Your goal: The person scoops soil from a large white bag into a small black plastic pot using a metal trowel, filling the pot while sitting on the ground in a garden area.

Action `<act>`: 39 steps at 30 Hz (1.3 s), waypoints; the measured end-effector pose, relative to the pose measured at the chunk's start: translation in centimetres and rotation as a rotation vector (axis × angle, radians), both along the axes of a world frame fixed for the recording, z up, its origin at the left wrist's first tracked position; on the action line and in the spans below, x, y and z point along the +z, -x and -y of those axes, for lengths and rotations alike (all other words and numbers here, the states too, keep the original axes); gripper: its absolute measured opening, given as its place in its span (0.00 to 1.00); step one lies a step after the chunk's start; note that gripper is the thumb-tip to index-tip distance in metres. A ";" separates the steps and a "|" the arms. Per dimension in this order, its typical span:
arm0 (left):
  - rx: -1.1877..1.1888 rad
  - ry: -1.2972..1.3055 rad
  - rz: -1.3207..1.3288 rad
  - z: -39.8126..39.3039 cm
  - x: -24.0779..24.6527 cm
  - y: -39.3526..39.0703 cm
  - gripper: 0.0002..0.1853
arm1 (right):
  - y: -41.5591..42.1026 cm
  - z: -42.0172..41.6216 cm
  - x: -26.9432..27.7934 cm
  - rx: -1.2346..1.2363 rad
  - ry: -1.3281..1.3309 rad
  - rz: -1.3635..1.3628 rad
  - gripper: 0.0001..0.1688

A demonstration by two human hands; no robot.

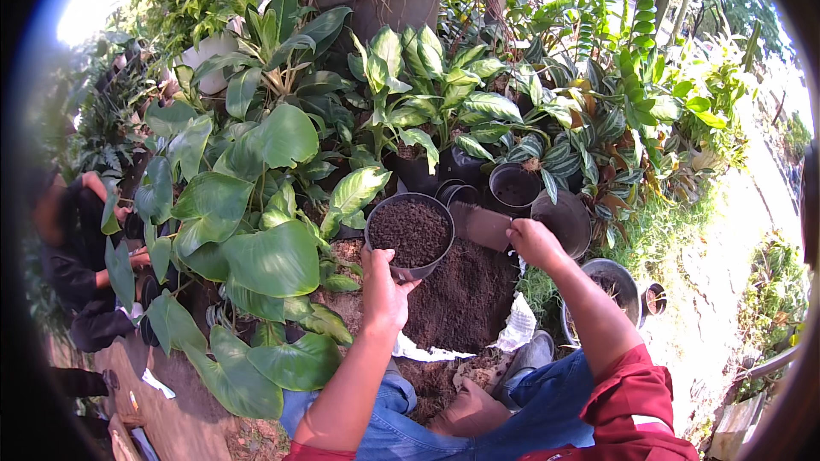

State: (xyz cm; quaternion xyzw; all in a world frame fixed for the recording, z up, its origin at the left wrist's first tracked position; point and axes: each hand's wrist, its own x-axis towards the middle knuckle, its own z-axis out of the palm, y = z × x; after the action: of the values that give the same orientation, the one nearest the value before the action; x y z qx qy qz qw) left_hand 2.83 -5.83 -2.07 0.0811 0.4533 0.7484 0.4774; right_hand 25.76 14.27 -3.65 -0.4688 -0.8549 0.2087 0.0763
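Observation:
My left hand (386,291) grips the lower rim and side of a round plastic plant pot (443,260) filled nearly to the rim with dark soil (410,230). My right hand (538,243) is closed around the near end of a flat brown trowel or scoop (487,228), whose blade points left towards the pot; its handle is hidden in the fist. Below both hands lies a heap of dark potting soil (464,307) on a torn white sack (517,326).
Empty pots (514,186) stand behind the soil, with a larger bucket (631,291) and small pot (655,299) at right. Broad-leaved plants (272,259) crowd the left, variegated ones (442,83) the back. Another person (83,269) sits at far left, partly behind leaves.

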 end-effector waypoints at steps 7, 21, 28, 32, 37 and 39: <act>0.057 -0.034 -0.045 -0.6 2.8 -0.6 0.31 | 0.3 6.1 -16.5 0.048 0.401 0.108 0.20; 0.111 -0.005 -0.022 -1.1 2.2 0.7 0.29 | 2.2 11.7 -28.4 -0.633 0.422 -0.330 0.17; 0.073 -0.004 -0.012 -2.4 2.2 -0.4 0.29 | -2.0 8.4 -26.7 -0.463 0.441 -0.280 0.18; 0.069 -0.017 -0.028 -2.2 1.7 -0.4 0.25 | -1.9 9.9 -25.0 -0.427 0.327 -0.303 0.19; 0.054 -0.029 -0.033 -1.2 2.5 -0.3 0.31 | -1.3 10.1 -23.5 -0.351 0.341 -0.296 0.20; 0.057 -0.036 -0.031 -0.6 2.8 -0.1 0.32 | -1.2 9.9 -23.3 -0.306 0.342 -0.329 0.20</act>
State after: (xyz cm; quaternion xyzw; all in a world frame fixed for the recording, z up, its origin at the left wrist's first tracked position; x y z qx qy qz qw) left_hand 2.96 -5.21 0.74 0.0882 0.4492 0.7683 0.4474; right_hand 26.93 4.42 -26.96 -0.5583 -0.7025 0.4095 0.1646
